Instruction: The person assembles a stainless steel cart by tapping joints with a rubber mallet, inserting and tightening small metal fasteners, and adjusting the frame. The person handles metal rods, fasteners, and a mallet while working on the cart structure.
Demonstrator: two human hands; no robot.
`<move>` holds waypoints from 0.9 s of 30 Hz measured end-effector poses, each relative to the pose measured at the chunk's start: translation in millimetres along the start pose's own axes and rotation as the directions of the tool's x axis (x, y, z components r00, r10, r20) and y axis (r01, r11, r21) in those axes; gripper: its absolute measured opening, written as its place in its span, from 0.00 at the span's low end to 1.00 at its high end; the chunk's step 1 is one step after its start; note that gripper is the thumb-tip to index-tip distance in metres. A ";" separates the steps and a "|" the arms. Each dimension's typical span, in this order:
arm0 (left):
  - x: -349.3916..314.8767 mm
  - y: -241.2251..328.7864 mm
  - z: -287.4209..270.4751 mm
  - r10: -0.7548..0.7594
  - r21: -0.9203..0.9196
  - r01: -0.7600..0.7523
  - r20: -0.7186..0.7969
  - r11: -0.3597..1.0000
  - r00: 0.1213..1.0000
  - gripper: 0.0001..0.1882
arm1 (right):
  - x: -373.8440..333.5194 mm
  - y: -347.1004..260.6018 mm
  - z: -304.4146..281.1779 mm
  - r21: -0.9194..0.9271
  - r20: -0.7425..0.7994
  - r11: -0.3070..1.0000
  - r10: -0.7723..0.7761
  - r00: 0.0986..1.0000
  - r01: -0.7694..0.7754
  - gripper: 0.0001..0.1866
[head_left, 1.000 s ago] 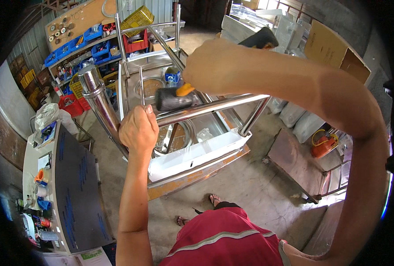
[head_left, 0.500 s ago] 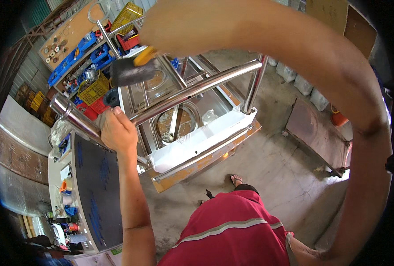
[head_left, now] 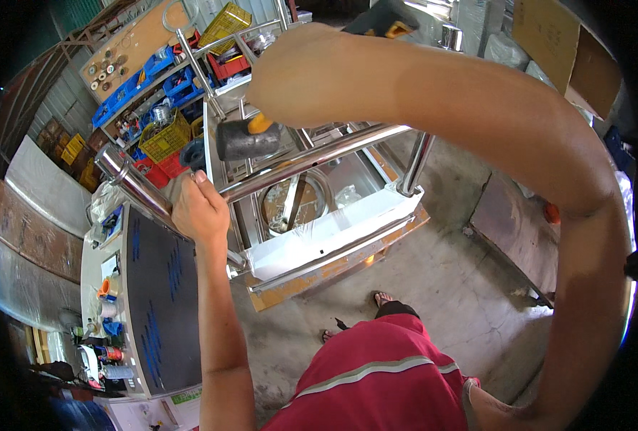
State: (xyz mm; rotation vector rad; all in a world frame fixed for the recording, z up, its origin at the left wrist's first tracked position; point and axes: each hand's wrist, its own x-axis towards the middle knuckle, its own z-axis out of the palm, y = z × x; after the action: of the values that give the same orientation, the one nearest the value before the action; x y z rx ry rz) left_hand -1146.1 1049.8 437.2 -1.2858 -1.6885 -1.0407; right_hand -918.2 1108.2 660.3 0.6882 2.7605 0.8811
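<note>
Shifted rightward and closer to the steel rail [head_left: 322,152] than half a second ago, the mallet [head_left: 247,141] has its black head just beyond the left hand [head_left: 200,210]; the right hand [head_left: 294,77] is closed round its handle. Left fingers wrap the steel post [head_left: 138,184] near the rail's end. Past the left hand sits a yellow basket [head_left: 165,147], contents unclear; farther off, blue bins [head_left: 181,87] hold small parts. Left of the right hand, a red bin [head_left: 230,69] holds dark objects.

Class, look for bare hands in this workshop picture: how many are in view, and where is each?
2: the left hand closed on the polished metal post, and the right hand around the black-headed mallet. Neither is fully hidden.
</note>
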 end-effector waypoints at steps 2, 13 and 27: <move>-0.8 -0.4 0.9 0.027 0.025 -0.026 -0.006 0.999 1.000 0.18 | -5.0 1.9 2.9 0.012 -0.024 1.000 -0.004 1.000 0.004 0.12; -11.7 3.3 -13.8 -0.025 -0.191 -0.001 -0.138 0.982 0.990 0.17 | -231.5 21.4 150.3 0.991 -0.072 0.128 0.719 0.691 -0.030 0.22; -287.1 462.4 111.5 0.326 -0.356 0.426 0.934 0.831 0.145 0.16 | -459.9 51.2 564.8 0.913 0.405 -0.408 0.906 0.126 0.000 0.12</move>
State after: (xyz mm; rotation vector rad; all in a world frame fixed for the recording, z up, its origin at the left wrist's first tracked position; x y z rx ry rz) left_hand -646.7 1124.8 205.6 -2.8324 -2.4582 -0.6458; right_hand -332.0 1213.7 237.9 3.0894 2.5985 -1.8662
